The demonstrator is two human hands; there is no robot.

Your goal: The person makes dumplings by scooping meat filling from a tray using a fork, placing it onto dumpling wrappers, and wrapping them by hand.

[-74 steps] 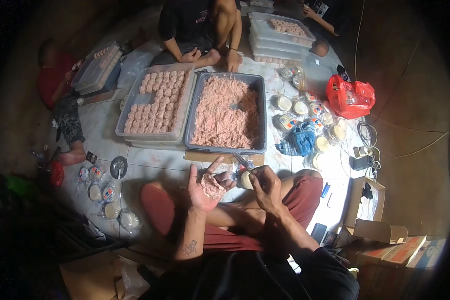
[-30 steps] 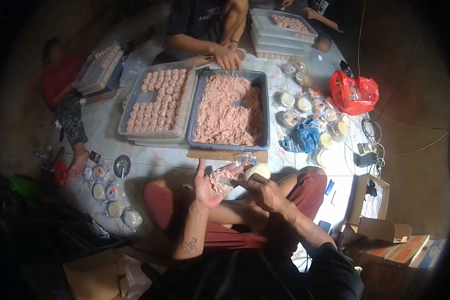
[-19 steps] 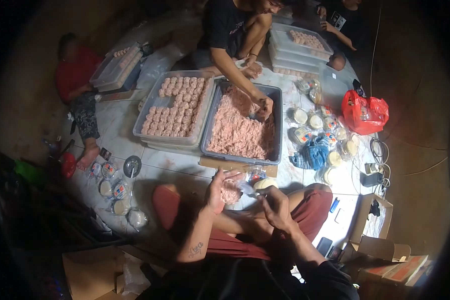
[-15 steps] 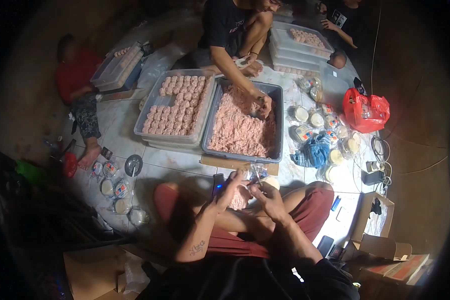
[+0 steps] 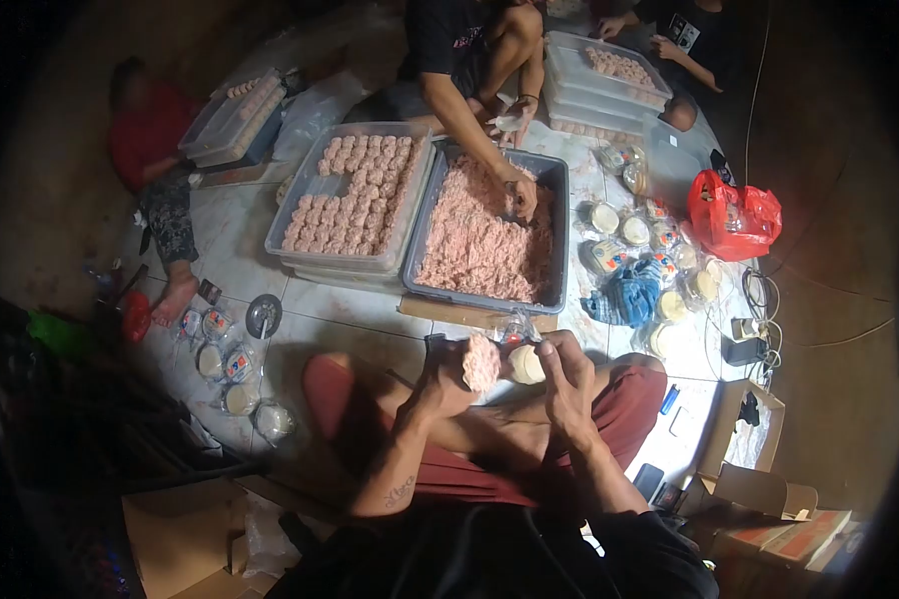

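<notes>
My left hand (image 5: 440, 389) is wrapped round a lump of pink minced filling (image 5: 481, 363), whose rough face is turned up. Close by on the right, my right hand (image 5: 567, 384) has its thumb and fingers pinched together; whatever they hold is too small to make out. Between the two hands lies a stack of pale round wrappers (image 5: 526, 364), with clear plastic packaging (image 5: 514, 327) just beyond it. Ahead of my hands stands a grey tub (image 5: 484, 299) of pink minced filling. A co-worker's hand (image 5: 519, 195) reaches into that tub.
Left of the tub, a clear plastic box (image 5: 282, 245) holds rows of dumplings. More stacked boxes (image 5: 594, 95) stand at the back right. Several wrapper packs (image 5: 666, 307), a blue cloth (image 5: 631, 295) and a red bag (image 5: 734, 220) lie to the right. Cardboard boxes (image 5: 185, 539) sit near me.
My right hand has moved right, away from my left hand. My left hand has turned, so the filling's face shows more. The co-worker's hand in the tub has shifted slightly.
</notes>
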